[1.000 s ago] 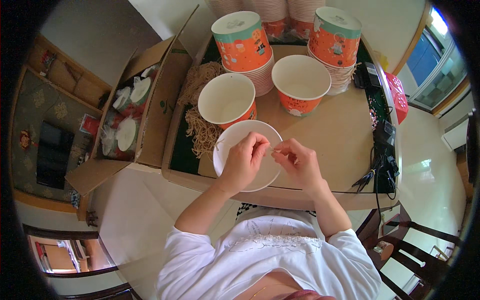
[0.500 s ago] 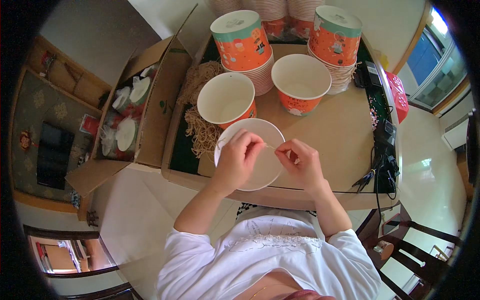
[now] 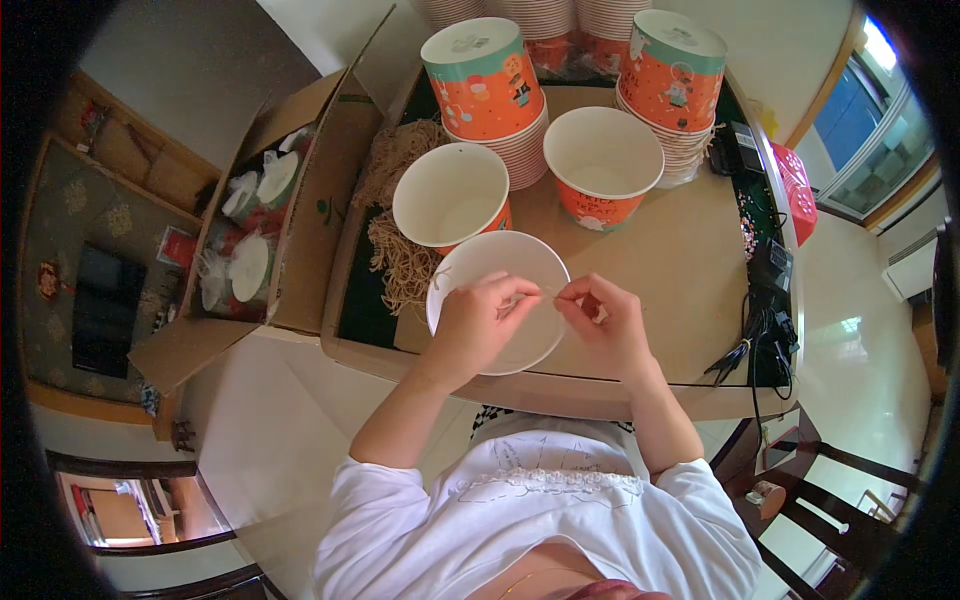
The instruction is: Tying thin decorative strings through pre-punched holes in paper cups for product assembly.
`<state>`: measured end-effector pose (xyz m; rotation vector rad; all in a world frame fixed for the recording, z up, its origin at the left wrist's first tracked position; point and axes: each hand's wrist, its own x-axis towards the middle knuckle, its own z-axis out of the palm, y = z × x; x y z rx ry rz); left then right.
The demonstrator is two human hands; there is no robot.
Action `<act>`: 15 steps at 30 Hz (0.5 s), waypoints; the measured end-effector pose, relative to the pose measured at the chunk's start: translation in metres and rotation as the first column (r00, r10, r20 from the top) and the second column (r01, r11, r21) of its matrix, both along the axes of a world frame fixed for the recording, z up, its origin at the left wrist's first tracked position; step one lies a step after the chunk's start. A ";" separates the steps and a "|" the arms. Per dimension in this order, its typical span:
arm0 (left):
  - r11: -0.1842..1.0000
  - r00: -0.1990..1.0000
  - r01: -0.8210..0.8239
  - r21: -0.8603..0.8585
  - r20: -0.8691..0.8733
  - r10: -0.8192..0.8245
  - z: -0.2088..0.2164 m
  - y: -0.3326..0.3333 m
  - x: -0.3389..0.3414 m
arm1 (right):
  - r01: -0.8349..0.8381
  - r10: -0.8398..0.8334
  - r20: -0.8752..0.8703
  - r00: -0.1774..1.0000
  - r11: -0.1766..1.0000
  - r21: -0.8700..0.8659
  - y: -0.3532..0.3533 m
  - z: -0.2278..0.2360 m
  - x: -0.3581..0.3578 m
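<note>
One string (image 3: 547,294) is pinched by left hand (image 3: 484,318) and right hand (image 3: 606,318) over white bucket (image 3: 503,255); work apparently unfinished.

The pale strand (image 3: 548,295) between your fingertips (image 3: 526,288) is too fine for you to make out its ends. Your left hand (image 3: 474,325) hides part of the nearest tub (image 3: 512,256), which itself covers the lower side of the open tub (image 3: 450,197) behind it. The top edge cuts off your rear stacks (image 3: 540,14).

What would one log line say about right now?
left hand: pinching | right hand: pinching | held between: thin pale strand | below hands: open white tub | left of tub: tangled twine
</note>
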<state>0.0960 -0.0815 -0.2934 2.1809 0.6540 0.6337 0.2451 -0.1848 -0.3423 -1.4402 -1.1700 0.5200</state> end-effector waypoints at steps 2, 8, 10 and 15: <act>1.000 0.999 0.006 0.018 -0.045 -0.005 -0.002 0.000 -0.002 | -0.009 0.009 -0.088 0.996 1.000 0.000 0.000 -0.003 0.000; 0.982 0.998 -0.069 0.177 0.022 0.066 -0.003 0.002 0.000 | -0.016 0.008 0.121 0.993 0.998 0.062 0.002 0.004 -0.001; 0.965 0.995 -0.094 0.243 0.043 0.086 -0.004 0.001 0.000 | -0.019 0.012 0.137 0.991 0.999 0.047 0.002 0.007 0.000; 0.986 0.998 -0.064 0.151 0.028 0.061 -0.005 0.004 -0.002 | -0.036 0.028 0.160 0.987 0.998 0.045 0.000 0.003 0.005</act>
